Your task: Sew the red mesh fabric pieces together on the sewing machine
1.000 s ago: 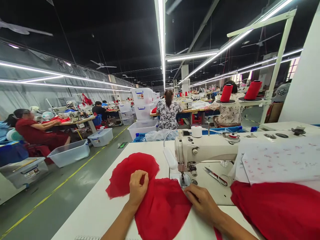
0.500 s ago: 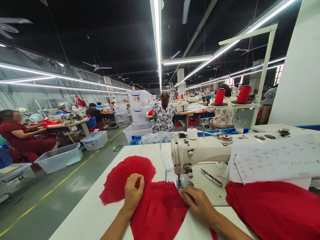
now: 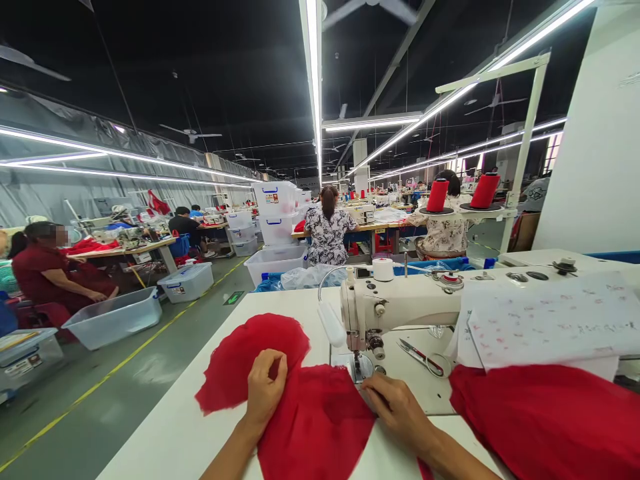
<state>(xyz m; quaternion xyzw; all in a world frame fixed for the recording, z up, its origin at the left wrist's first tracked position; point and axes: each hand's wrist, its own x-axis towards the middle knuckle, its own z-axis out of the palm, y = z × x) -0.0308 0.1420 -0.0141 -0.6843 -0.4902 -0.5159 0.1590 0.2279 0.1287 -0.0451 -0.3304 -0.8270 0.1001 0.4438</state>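
Observation:
Red fabric (image 3: 320, 420) lies on the white sewing table in front of me, one rounded part spread to the left and another running toward the near edge. My left hand (image 3: 267, 390) is closed in a pinch on it, where the two parts meet. At the fabric's right edge, my right hand (image 3: 397, 407) pinches it with thumb and forefinger, just in front of the presser foot (image 3: 357, 363). The sewing machine (image 3: 400, 303) stands directly beyond. What lies beneath my right palm is hidden.
Thread snips (image 3: 423, 357) lie on the machine bed. Another heap of red fabric (image 3: 550, 420) rests at right below a marked paper sheet (image 3: 555, 320). Red thread cones (image 3: 437, 197) stand behind. Clear plastic bins (image 3: 115, 317) and a seated co-worker (image 3: 55, 267) are at left.
Both my hands and the red fabric stay nearly in place; the view shifts slightly. The co-worker at far left has drawn their arms back from their table and lowered them.

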